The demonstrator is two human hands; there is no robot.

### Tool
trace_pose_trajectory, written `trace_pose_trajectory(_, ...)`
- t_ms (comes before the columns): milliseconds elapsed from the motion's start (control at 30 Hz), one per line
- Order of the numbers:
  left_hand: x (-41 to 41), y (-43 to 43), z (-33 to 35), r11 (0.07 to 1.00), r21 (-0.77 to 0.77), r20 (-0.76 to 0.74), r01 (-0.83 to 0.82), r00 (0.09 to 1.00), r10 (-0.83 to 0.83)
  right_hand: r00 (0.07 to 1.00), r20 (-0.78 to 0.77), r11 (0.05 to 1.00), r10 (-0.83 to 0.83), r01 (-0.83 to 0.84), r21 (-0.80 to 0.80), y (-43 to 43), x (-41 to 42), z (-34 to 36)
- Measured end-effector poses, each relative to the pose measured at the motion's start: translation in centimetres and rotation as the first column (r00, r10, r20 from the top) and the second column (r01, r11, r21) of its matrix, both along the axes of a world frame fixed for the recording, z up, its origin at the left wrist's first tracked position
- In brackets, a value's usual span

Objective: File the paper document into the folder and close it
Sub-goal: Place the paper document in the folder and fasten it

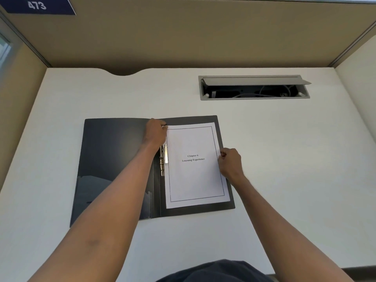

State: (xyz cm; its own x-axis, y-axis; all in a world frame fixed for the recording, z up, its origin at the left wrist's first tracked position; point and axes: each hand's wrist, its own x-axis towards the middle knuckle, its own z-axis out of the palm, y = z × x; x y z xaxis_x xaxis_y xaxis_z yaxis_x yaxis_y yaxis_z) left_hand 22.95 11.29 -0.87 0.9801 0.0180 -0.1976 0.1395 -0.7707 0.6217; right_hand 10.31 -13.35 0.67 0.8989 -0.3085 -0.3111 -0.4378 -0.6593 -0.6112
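A dark plastic folder (114, 159) lies open flat near the middle of the white desk (284, 159), and the white printed paper document (195, 165) rests on its right-hand panel beside the metal spring clip (163, 159) at the spine. The left hand (155, 133) is curled shut at the sheet's top left corner by the clip, while the right hand (230, 161) pinches the paper's right edge, fingers together. If the clip snaps down while the sheet sits slightly askew, as it does now, the page would probably be clamped crooked or creased, and its edge might then stick out when the cover closes.
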Motion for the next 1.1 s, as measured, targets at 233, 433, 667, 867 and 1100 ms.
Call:
trace_pose_trajectory(233,0.1,-0.2,-0.2,1.0,0.017,-0.014,-0.024,1.0,0.024,1.0,-0.018,0.998,0.0,0.001,0.055,-0.4,-0.5,0.3)
trace_pose_trajectory(433,0.3,-2.1,1.3,0.959,0.259,0.152,0.119,0.975,-0.162,0.865,-0.124,0.713,-0.486,0.475,0.516,1.8,-5.6,3.2)
trace_pose_trajectory(667,1.8,-4.8,1.1,0.845,0.307,0.048,0.437,0.88,-0.472,0.47,-0.769,0.007,-0.433,0.855,0.518,7.3,-12.8,3.4)
trace_pose_trajectory(867,2.0,-5.1,0.6,0.792,0.33,-0.02,0.514,0.843,-0.538,0.427,-0.773,-0.013,-0.468,0.872,0.49,8.4,-12.4,3.3)
trace_pose_trajectory(1100,1.6,-5.0,0.8,0.811,0.288,-0.036,0.509,0.852,-0.522,0.428,-0.779,-0.063,-0.459,0.859,0.509,9.2,-12.1,2.9)
